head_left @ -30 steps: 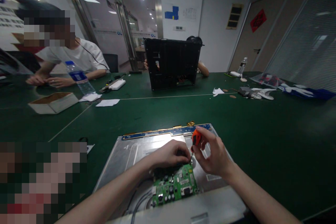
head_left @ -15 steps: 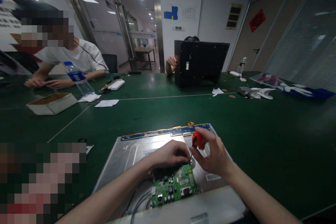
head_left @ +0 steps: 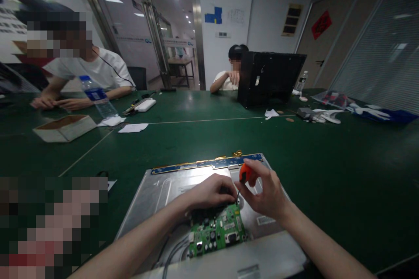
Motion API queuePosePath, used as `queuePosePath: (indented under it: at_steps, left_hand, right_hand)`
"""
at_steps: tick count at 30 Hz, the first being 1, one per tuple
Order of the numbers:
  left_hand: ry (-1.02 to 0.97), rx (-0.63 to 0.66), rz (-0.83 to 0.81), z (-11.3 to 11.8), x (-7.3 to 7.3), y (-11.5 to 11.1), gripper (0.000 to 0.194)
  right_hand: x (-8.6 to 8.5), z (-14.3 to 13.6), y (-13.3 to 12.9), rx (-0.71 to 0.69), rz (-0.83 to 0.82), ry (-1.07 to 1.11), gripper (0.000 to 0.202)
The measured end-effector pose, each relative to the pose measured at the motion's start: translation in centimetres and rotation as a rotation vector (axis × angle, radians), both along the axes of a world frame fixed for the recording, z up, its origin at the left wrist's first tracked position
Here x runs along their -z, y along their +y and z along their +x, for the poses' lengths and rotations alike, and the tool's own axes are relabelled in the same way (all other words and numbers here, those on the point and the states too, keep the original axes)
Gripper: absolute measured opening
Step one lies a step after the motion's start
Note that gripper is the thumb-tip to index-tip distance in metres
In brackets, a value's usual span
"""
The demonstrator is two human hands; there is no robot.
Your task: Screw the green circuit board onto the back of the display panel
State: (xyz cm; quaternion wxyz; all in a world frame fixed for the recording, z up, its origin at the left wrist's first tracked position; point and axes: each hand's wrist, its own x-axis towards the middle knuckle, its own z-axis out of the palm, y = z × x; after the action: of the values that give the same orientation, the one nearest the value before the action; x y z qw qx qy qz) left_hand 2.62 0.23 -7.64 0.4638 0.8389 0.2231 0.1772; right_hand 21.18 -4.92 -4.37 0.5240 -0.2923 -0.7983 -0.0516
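My right hand (head_left: pixel 266 189) grips the orange-and-black handle of a screwdriver (head_left: pixel 245 173) between thumb and fingers. Its thin shaft points down at the upper right corner of a green circuit board (head_left: pixel 218 231). Close against the shaft's lower end, my left hand (head_left: pixel 214 192) has its fingertips pressed together; what they hold, if anything, is hidden. The board lies on the metal back of a display panel (head_left: pixel 157 200), with a blue circuit strip (head_left: pixel 196 166) along the far edge. Grey cables (head_left: pixel 173 255) run beside the board on the left.
Across the green table (head_left: pixel 183 139), a person sits behind a black monitor casing (head_left: pixel 271 78). Another person sits at the left near a water bottle (head_left: pixel 98 98) and an open box (head_left: pixel 65 128). Gloves (head_left: pixel 327 116) lie at the right. A blurred-out shape covers the lower left.
The black monitor casing has shifted right and turned, uncovering the person behind it. My hands and the screwdriver stay in nearly the same place.
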Motion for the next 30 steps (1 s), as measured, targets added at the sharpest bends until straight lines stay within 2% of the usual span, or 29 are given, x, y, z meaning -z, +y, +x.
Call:
queuePosePath:
  at_steps: [8,21,30]
  left_hand:
    - [0.005,-0.015,0.000,0.04,-0.04,-0.11,0.008]
    - [-0.012,-0.010,-0.022,0.07,-0.07,-0.17,0.007]
    - [0.015,-0.008,-0.008,0.11,-0.18,-0.21,0.007]
  right_hand:
    - [-0.45,0.02,-0.11,-0.043,-0.009,-0.001,0.052]
    - [0.09,0.09,0.08,-0.015,-0.007,0.009,0.053]
    - [-0.50,-0.01,-0.28,-0.049,-0.017,0.004,0.054]
